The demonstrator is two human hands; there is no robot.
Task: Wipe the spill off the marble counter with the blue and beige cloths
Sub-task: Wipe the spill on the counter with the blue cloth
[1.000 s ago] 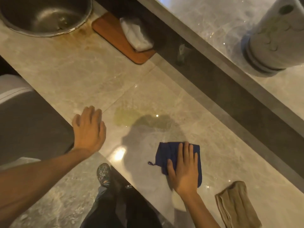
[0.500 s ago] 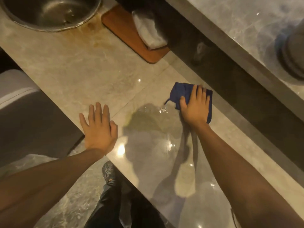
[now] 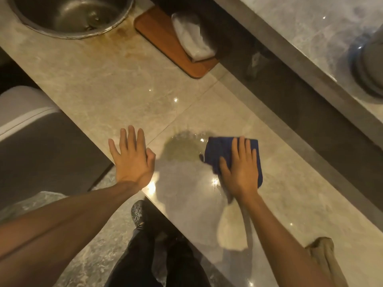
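Observation:
A yellowish wet spill (image 3: 182,149) lies on the marble counter (image 3: 107,88), just right of a seam. My right hand (image 3: 240,168) presses flat on the folded blue cloth (image 3: 217,152), which touches the spill's right edge. My left hand (image 3: 132,156) rests flat with fingers spread at the counter's near edge, left of the spill, holding nothing. The beige cloth (image 3: 323,253) lies crumpled on the counter at the lower right, partly hidden behind my right forearm.
A round metal sink (image 3: 68,15) sits at the top left with brown stains beside it. A wooden board (image 3: 161,42) carries a white wrapped item (image 3: 192,36). A raised marble ledge (image 3: 300,38) runs along the far side, with a grey round object (image 3: 371,65) on it.
My right hand slid the blue cloth from the counter's far side back toward me, across the spill's right edge. The left hand stayed planted. The beige cloth came back into view.

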